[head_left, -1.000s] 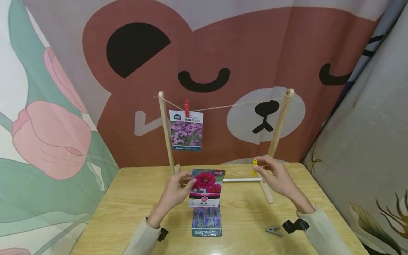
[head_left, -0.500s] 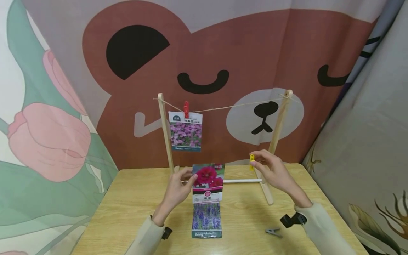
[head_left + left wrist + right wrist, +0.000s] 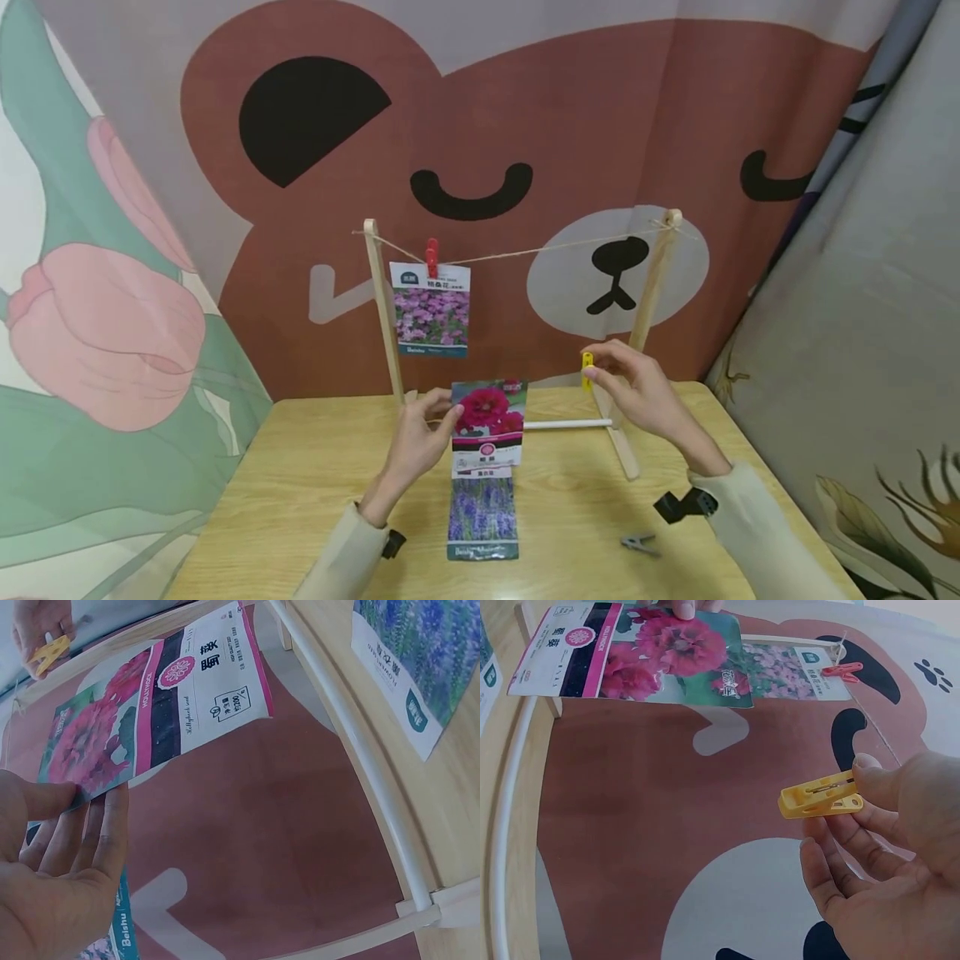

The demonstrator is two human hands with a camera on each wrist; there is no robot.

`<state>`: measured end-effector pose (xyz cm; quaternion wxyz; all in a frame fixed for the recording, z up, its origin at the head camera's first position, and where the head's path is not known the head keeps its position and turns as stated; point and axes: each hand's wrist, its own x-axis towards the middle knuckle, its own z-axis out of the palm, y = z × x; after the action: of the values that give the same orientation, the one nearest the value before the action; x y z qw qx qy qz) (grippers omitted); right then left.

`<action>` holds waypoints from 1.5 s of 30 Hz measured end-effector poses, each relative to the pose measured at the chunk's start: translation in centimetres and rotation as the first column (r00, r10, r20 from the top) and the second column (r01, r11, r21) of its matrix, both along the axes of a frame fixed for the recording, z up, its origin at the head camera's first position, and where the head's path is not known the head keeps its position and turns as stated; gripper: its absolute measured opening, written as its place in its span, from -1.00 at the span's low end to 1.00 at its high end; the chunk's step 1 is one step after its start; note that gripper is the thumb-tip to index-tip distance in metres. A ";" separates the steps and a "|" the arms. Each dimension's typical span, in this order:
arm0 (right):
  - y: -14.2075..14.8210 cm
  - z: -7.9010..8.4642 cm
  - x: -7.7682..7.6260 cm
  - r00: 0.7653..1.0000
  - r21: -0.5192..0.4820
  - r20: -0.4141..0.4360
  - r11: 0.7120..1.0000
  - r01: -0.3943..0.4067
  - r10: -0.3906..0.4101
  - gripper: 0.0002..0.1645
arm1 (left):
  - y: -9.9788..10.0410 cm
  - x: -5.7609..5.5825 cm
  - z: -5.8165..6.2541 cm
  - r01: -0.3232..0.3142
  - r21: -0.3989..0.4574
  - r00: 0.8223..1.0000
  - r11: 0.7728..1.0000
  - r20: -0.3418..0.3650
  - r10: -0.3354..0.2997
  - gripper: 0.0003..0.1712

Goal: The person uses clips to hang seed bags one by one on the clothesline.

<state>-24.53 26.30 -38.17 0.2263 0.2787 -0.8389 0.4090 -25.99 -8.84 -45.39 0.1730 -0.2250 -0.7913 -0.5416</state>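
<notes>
Red-flower packet [image 3: 487,427] in the left hand [image 3: 417,440], yellow clip [image 3: 587,372] in the right hand [image 3: 636,387]

Nearest, a grey clip [image 3: 640,545] lies on the desk [image 3: 315,467], with a purple-flower packet [image 3: 483,517] flat to its left. Past them the red-flower packet is up in the air, pinched at its left edge by the left hand, thumb across the front. It should handle as light and bendy, perhaps slick (the front looks smooth); that edge is a sensible hold, leaving the top free. The right hand pinches the yellow clip, likely light but stiff, by one end between thumb and fingers. Farther back, a red clip [image 3: 432,258] holds a pink-flower packet [image 3: 431,317] on a string [image 3: 517,252] tied between wooden posts [image 3: 383,317], well above a white rod [image 3: 567,424]. Count: three packets, three clips, two posts, one string, one rod.
</notes>
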 end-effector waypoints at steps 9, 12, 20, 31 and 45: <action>-0.6 1.2 -0.3 1.000 -0.013 0.007 1.000 -0.018 0.018 -0.69 | 0.0 -0.1 0.7 -0.002 0.005 0.999 1.000 -0.032 0.002 -0.79; -0.8 1.5 -0.3 0.999 -0.016 0.002 0.999 -0.033 0.033 -0.69 | 0.0 -0.3 0.7 -0.012 -0.006 0.999 1.000 -0.043 0.012 -0.80; -0.9 2.6 -0.4 0.998 -0.020 -0.006 0.998 -0.059 0.058 -0.68 | 0.4 -0.7 1.2 -0.013 -0.021 0.997 1.000 -0.079 0.011 -0.77; -1.2 3.4 -0.4 0.997 -0.046 0.016 0.996 -0.081 0.082 -0.70 | 0.7 -0.7 1.5 -0.007 -0.008 0.996 1.000 -0.084 0.006 -0.79; -1.6 4.5 -0.6 0.996 -0.057 -0.042 0.995 -0.077 0.074 -0.68 | 1.9 -1.2 2.1 -0.032 0.000 0.993 0.999 -0.116 0.032 -0.79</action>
<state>-25.09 24.67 -33.65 0.2356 0.3115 -0.8107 0.4361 -27.19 -6.95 -43.32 0.2268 -0.2436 -0.7840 -0.5240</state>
